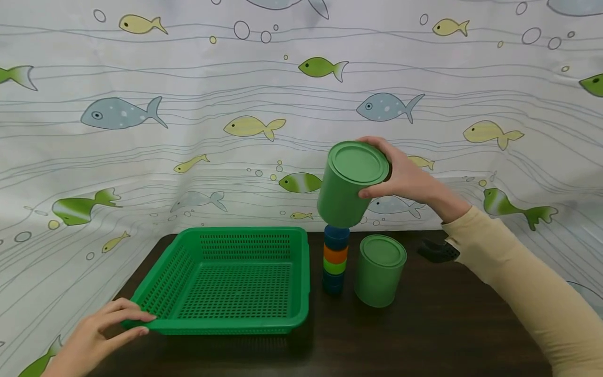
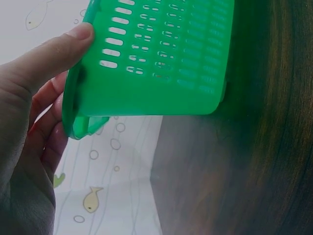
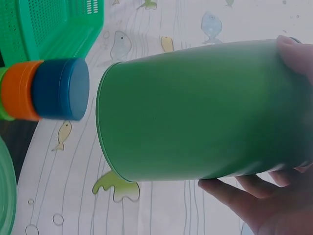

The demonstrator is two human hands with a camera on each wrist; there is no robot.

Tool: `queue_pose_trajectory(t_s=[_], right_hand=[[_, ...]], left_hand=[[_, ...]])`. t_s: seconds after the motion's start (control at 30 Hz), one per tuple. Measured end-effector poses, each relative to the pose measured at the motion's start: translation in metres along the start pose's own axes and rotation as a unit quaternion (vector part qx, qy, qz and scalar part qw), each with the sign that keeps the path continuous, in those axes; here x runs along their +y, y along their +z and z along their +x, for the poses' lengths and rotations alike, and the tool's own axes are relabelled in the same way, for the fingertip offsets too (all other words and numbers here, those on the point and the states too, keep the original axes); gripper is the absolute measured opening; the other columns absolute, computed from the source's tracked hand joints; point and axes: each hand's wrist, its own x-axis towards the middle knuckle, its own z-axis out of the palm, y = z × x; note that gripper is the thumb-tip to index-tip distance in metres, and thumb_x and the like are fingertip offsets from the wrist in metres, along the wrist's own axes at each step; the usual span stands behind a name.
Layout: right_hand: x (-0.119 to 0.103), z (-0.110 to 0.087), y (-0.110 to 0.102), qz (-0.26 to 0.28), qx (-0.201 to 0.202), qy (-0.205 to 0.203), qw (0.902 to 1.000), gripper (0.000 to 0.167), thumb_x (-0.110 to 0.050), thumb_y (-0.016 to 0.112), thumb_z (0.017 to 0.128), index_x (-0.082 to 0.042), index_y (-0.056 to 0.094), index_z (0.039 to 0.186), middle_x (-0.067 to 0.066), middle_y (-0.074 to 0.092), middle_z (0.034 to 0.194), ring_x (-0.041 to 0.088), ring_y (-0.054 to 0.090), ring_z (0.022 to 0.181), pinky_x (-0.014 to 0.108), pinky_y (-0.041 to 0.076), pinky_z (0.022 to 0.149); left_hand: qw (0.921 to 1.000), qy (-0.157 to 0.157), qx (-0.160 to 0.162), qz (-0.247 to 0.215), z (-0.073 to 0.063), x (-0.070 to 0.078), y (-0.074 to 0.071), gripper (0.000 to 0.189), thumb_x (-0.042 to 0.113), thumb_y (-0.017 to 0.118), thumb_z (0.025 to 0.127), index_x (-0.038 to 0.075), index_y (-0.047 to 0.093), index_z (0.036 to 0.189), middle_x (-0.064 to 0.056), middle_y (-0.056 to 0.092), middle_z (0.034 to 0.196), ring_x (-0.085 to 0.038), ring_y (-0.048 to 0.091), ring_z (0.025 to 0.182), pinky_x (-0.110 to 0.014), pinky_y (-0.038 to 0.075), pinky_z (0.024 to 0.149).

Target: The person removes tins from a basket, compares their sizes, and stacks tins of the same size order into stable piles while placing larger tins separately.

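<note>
A green plastic basket (image 1: pixel 226 325) with slotted walls sits on the left of the table. My left hand (image 1: pixel 101 331) grips its rim at the near left corner; in the left wrist view the thumb (image 2: pixel 73 41) lies on one side of the rim, the fingers on the other. Raised in my right hand (image 1: pixel 402 175) is a green cylindrical canister (image 1: pixel 340 193), slightly tilted, thumb and fingers spread around it. Below it stands a stack of small round containers (image 1: pixel 335 255) in blue, orange and lime green. A gap separates the canister from the top blue container (image 3: pixel 61 89) in the right wrist view.
A second green canister (image 1: pixel 380 272) stands upright just right of the stack. The dark wooden table (image 1: pixel 447 324) backs onto a white fish-print curtain (image 1: pixel 226 78). A black strap end (image 1: pixel 438 251) hangs from the right sleeve.
</note>
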Motion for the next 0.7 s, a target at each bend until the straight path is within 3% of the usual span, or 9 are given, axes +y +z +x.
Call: queue_pose_trajectory(t_s=[0.3,0.7], right_hand=[[0.003,-0.024,-0.024,-0.033,0.020,0.025,0.9990,0.090,0.001,0.079,0.077,-0.020,0.033,0.151,-0.002,0.054,0.132,0.010,0.056,0.116,0.022,0.051,0.088],[0.026,-0.073,-0.066,-0.096,0.064,0.082,0.9899,0.093,0.002,0.079,0.078,-0.023,0.030,0.152,-0.011,0.051,0.128,0.000,0.056,0.110,0.018,0.052,0.078]], left_hand=[[0.9997,-0.018,0.003,0.016,0.000,0.001,0.001,0.051,-0.008,0.084,0.063,0.022,0.075,0.103,0.020,0.058,0.101,0.013,0.048,0.092,-0.006,0.037,0.068],[0.9999,-0.012,0.001,0.007,-0.002,0.001,0.001,0.052,-0.010,0.084,0.063,0.021,0.074,0.104,0.020,0.058,0.101,0.012,0.048,0.093,-0.005,0.038,0.070]])
